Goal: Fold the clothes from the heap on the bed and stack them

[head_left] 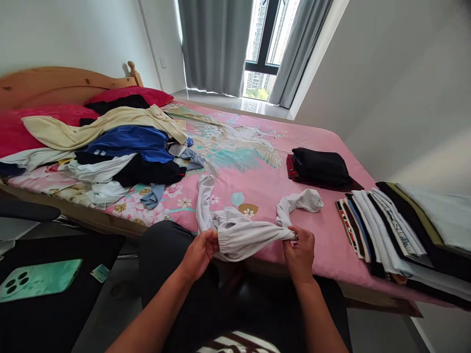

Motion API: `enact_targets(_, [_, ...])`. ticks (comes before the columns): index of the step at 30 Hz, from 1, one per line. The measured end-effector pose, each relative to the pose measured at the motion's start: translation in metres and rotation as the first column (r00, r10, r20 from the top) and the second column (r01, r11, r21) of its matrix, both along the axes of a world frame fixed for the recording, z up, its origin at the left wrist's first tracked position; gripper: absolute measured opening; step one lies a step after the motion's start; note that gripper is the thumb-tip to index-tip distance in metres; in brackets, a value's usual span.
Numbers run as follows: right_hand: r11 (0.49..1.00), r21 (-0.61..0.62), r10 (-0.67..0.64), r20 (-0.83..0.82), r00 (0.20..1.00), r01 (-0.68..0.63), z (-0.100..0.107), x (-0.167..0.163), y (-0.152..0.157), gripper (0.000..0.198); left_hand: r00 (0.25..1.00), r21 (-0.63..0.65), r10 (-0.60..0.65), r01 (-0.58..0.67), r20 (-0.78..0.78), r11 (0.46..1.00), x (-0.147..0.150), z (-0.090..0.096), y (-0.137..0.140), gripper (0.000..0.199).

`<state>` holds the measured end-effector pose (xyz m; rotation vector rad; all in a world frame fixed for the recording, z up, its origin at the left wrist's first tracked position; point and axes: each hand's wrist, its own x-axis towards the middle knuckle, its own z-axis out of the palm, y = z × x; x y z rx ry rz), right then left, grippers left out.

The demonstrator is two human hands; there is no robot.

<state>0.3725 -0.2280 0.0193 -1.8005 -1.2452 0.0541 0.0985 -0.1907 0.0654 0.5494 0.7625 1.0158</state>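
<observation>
A whitish long-sleeved top (pixel 250 238) is stretched between my two hands at the near edge of the bed. My left hand (pixel 200 255) pinches its gathered, elastic-looking hem. At the other end, my right hand (pixel 300 252) grips the bunched fabric, fingers closed. One sleeve (pixel 204 196) lies up and away on the left. The other curls out on the pink sheet (pixel 257 193) beyond my right hand. Part of the fabric inside each grip is hidden by my fingers.
Loose clothes (pixel 128 142) are heaped on the left of the bed near red pillows (pixel 154 95). Folded clothes (pixel 401 235) stand in a row at the right, with a folded black garment (pixel 320 166) behind. A green phone (pixel 40 279) lies on a black surface at lower left.
</observation>
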Motion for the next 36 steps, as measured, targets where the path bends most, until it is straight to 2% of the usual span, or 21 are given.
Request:
enact_targets(1, [0.997, -0.075, -0.016, -0.106, 0.994, 0.008, -0.001, 0.0, -0.001, 0.041, 0.997, 0.02, -0.073, 0.073, 0.027, 0.997, 0.002, 0.001, -0.004, 0.029])
enact_targets(3, [0.979, -0.191, 0.004, -0.348, 0.938, -0.075, -0.006, -0.002, -0.003, 0.054, 0.983, 0.088, -0.183, 0.18, 0.019, 0.98, 0.006, 0.001, -0.012, 0.031])
enact_targets(5, [0.963, -0.195, 0.032, -0.595, 0.803, -0.183, -0.013, -0.005, -0.005, 0.054, 0.957, 0.16, -0.281, 0.29, -0.078, 0.944, 0.009, -0.002, -0.019, 0.026])
enact_targets(7, [0.968, -0.135, 0.03, -0.778, 0.628, -0.213, -0.018, -0.01, -0.008, 0.051, 0.888, 0.237, -0.359, 0.43, -0.288, 0.871, 0.01, -0.008, -0.026, 0.017])
enact_targets(8, [0.975, -0.103, 0.025, -0.833, 0.552, -0.199, -0.02, -0.012, -0.009, 0.051, 0.838, 0.283, -0.35, 0.487, -0.419, 0.826, 0.011, -0.011, -0.029, 0.015])
enact_targets(10, [0.986, -0.048, 0.032, -0.886, 0.463, -0.161, -0.02, -0.015, -0.011, 0.054, 0.74, 0.382, -0.205, 0.539, -0.641, 0.75, 0.011, -0.016, -0.033, 0.018])
enact_targets(11, [0.988, -0.031, 0.038, -0.895, 0.444, -0.149, -0.02, -0.017, -0.011, 0.054, 0.704, 0.429, -0.094, 0.527, -0.704, 0.734, 0.01, -0.017, -0.034, 0.019])
enact_targets(14, [0.99, -0.008, 0.051, -0.912, 0.408, -0.142, -0.017, -0.021, -0.011, 0.053, 0.645, 0.534, 0.19, 0.393, -0.741, 0.749, 0.01, -0.013, -0.028, 0.014])
enact_targets(16, [0.99, 0.0, 0.058, -0.913, 0.404, -0.141, -0.016, -0.024, -0.012, 0.051, 0.653, 0.591, 0.262, 0.351, -0.71, 0.726, 0.011, -0.006, -0.016, 0.017])
enact_targets(17, [0.99, -0.006, 0.054, -0.907, 0.417, -0.141, -0.016, -0.026, -0.013, 0.051, 0.675, 0.609, 0.248, 0.369, -0.695, 0.702, 0.013, -0.002, -0.009, 0.024])
enact_targets(19, [0.986, -0.043, 0.036, -0.889, 0.457, -0.16, -0.017, -0.029, -0.017, 0.051, 0.717, 0.605, 0.137, 0.452, -0.683, 0.656, 0.017, 0.003, 0.008, 0.039])
enact_targets(21, [0.976, -0.094, 0.011, -0.877, 0.481, -0.194, -0.017, -0.031, -0.021, 0.051, 0.7, 0.568, 0.031, 0.551, -0.713, 0.611, 0.023, 0.003, 0.025, 0.049])
enact_targets(23, [0.967, -0.128, -0.009, -0.88, 0.475, -0.218, -0.016, -0.031, -0.024, 0.05, 0.601, 0.506, 0.008, 0.665, -0.799, 0.549, 0.027, 0.0, 0.038, 0.049])
enact_targets(26, [0.96, -0.18, -0.054, -0.87, 0.49, -0.213, -0.014, -0.026, -0.024, 0.055, 0.365, 0.364, 0.081, 0.833, -0.928, 0.417, 0.028, -0.002, 0.043, 0.033])
enact_targets(27, [0.957, -0.204, -0.075, -0.86, 0.504, -0.206, -0.013, -0.024, -0.022, 0.059, 0.307, 0.323, 0.105, 0.867, -0.946, 0.379, 0.027, 0.0, 0.04, 0.028])
enact_targets(28, [0.953, -0.231, -0.097, -0.848, 0.521, -0.198, -0.013, -0.021, -0.02, 0.065, 0.274, 0.298, 0.117, 0.888, -0.954, 0.349, 0.025, 0.004, 0.035, 0.025])
enact_targets(30, [0.94, -0.279, -0.128, -0.818, 0.56, -0.194, -0.013, -0.016, -0.013, 0.077, 0.271, 0.287, 0.093, 0.905, -0.958, 0.313, 0.02, 0.015, 0.023, 0.022])
enact_targets(32, [0.917, -0.316, -0.117, -0.797, 0.592, -0.244, -0.009, -0.011, -0.004, 0.076, 0.312, 0.306, 0.033, 0.897, -0.949, 0.319, 0.014, 0.029, 0.014, 0.021])
enact_targets(33, [0.901, -0.319, -0.085, -0.795, 0.6, -0.294, -0.004, -0.008, 0.004, 0.07, 0.34, 0.323, 0.012, 0.883, -0.94, 0.341, 0.011, 0.036, 0.013, 0.021])
enact_targets(34, [0.886, -0.3, -0.032, -0.798, 0.601, -0.352, 0.005, -0.004, 0.013, 0.061, 0.374, 0.348, 0.008, 0.856, -0.928, 0.381, 0.007, 0.043, 0.017, 0.022])
enact_targets(36, [0.868, -0.207, 0.113, -0.803, 0.585, -0.451, 0.034, 0.002, 0.04, 0.044, 0.443, 0.422, 0.083, 0.754, -0.892, 0.504, 0.0, 0.063, 0.036, 0.021])
